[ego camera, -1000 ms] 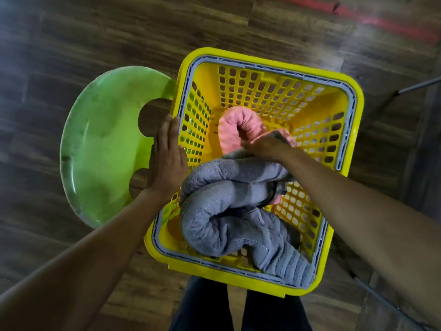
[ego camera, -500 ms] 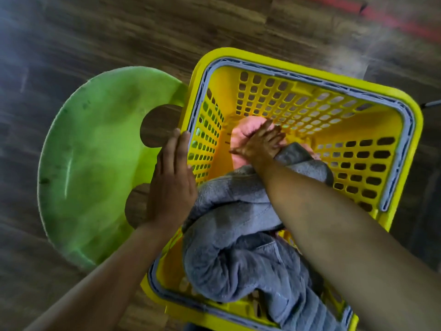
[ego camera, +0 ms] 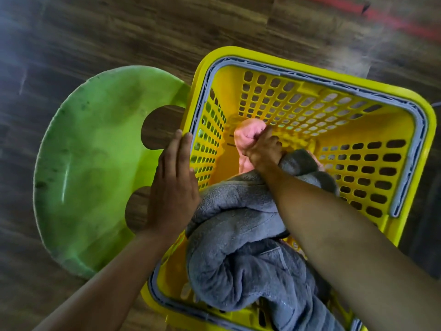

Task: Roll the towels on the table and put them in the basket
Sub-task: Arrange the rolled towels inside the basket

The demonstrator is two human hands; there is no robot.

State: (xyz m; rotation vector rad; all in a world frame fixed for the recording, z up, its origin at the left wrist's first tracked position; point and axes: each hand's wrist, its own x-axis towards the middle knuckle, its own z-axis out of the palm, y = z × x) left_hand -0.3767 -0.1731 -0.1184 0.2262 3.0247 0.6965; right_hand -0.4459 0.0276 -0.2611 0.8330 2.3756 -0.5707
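The left hand (ego camera: pixel 171 187) lies flat, fingers straight, steadying the yellow basket (ego camera: pixel 424 144); the right hand (ego camera: pixel 262 151) reaches inside, fingers bent on the pink towel (ego camera: pixel 248 132) — gripping or only pressing, I cannot tell. Best to wedge it snugly against the grey towel (ego camera: pixel 238 271) so neither roll loosens. A green stool (ego camera: pixel 95 163) stands alongside — dark wooden floor (ego camera: pixel 119 32) below.

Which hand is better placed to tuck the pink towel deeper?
The right hand: it is inside the basket, gripping the pink towel. The left hand lies flat against the basket's outer rim.
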